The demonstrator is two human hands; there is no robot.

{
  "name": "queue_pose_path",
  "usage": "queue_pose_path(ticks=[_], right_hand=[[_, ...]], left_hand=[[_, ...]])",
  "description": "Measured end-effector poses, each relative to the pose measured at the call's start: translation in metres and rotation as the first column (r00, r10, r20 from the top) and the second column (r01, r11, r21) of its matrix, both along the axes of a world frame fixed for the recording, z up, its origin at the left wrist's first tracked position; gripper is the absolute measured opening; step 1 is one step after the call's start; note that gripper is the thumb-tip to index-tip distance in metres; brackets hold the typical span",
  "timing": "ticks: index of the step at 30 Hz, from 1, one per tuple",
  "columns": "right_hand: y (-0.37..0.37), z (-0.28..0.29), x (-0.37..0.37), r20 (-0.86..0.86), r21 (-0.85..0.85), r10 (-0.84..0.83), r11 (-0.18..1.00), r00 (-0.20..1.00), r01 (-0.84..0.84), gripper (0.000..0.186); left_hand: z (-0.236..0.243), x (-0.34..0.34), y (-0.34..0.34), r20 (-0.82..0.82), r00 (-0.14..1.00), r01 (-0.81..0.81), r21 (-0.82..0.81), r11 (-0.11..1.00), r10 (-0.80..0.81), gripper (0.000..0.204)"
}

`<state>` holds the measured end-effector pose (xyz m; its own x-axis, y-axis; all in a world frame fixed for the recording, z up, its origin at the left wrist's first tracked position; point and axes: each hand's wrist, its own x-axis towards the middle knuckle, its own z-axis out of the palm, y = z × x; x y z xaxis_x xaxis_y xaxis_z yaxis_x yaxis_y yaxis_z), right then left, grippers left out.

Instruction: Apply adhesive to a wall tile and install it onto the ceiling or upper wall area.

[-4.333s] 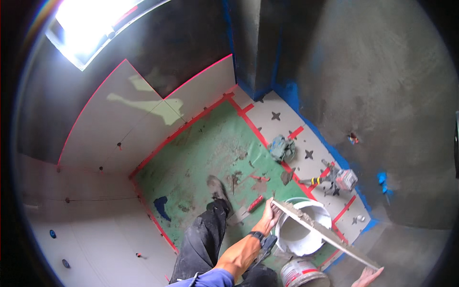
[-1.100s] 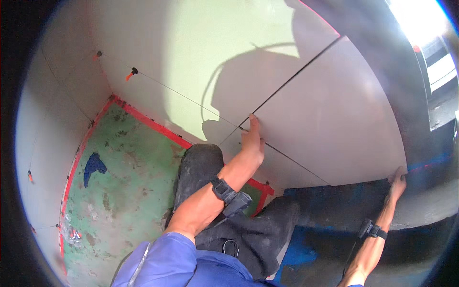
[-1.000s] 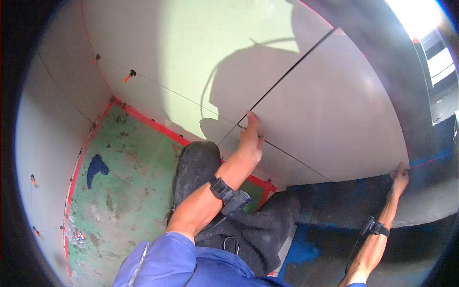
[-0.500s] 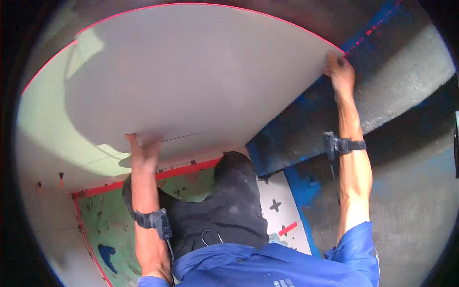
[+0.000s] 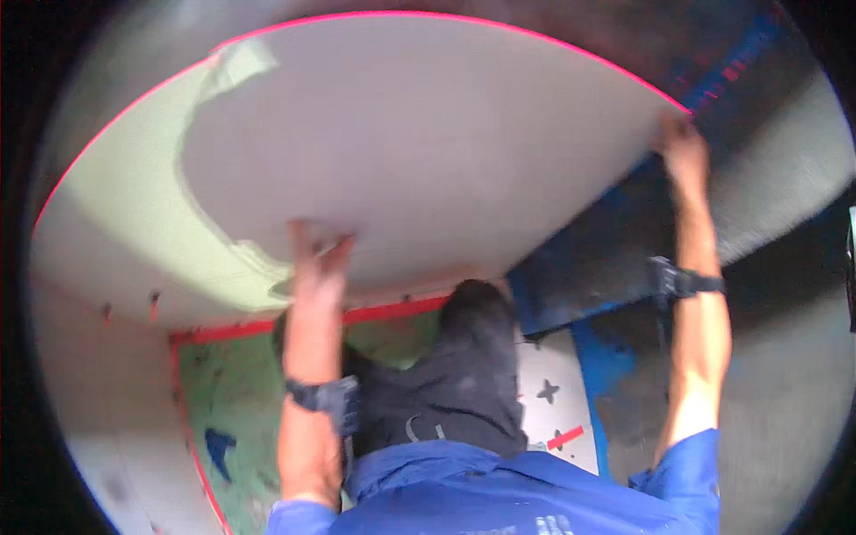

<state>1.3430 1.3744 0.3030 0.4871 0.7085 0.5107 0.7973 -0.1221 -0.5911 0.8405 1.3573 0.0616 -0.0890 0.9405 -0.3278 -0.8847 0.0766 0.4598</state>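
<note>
A large light grey tile (image 5: 428, 143) on the wall fills the upper view, with red along its top edge and a patch of light at its left. My left hand (image 5: 318, 257), blurred, is against the tile's lower part with fingers apart. My right hand (image 5: 685, 152) is at the tile's right edge near the upper corner, fingers curled onto that edge. Both wrists carry black strapped devices. The fingertips are smeared by motion.
Green floor covering (image 5: 201, 410) with red tape and a dark blue scrap (image 5: 220, 450) lies below. My dark-trousered knees are against the wall's foot. Right are dark walls (image 5: 776, 374), blue coating and white floor tiles (image 5: 557, 401) with cross-shaped marks. More tiled wall (image 5: 98, 401) stands left.
Earlier I held a mortar-backed tile over a bucket; it is now against the wall. The view has since turned and straightened, with both hands shifting rightward in the picture over the last half second.
</note>
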Motion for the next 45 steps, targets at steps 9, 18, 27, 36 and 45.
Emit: queue_pose_path(ticks=[9,18,27,36,45], right_hand=[[0.009,0.002,0.073,-0.112,-0.033,0.119,0.992,0.987,-0.123,0.055],[0.008,-0.006,0.064,-0.214,0.038,0.139,0.99,0.967,-0.134,0.052],[-0.003,0.005,0.062,-0.184,0.079,0.108,0.992,0.977,-0.095,0.058],[-0.006,0.006,0.04,-0.144,0.011,0.027,1.0,0.989,-0.026,0.058],[-0.024,0.017,0.015,-0.1,0.286,0.023,0.958,0.995,0.007,0.052]], left_hand=[[0.046,0.064,-0.032,-0.467,0.882,-0.075,-0.005,0.997,0.064,0.097],[0.046,0.05,-0.009,-0.744,-0.339,-0.087,0.635,0.768,0.576,0.095],[0.045,0.071,0.044,-0.614,-0.523,-0.203,0.763,0.614,0.591,0.086],[0.056,0.068,0.052,-0.562,-0.578,-0.302,0.821,0.485,0.591,0.074],[0.074,0.083,0.058,-0.564,-0.491,-0.291,0.825,0.485,0.664,0.086]])
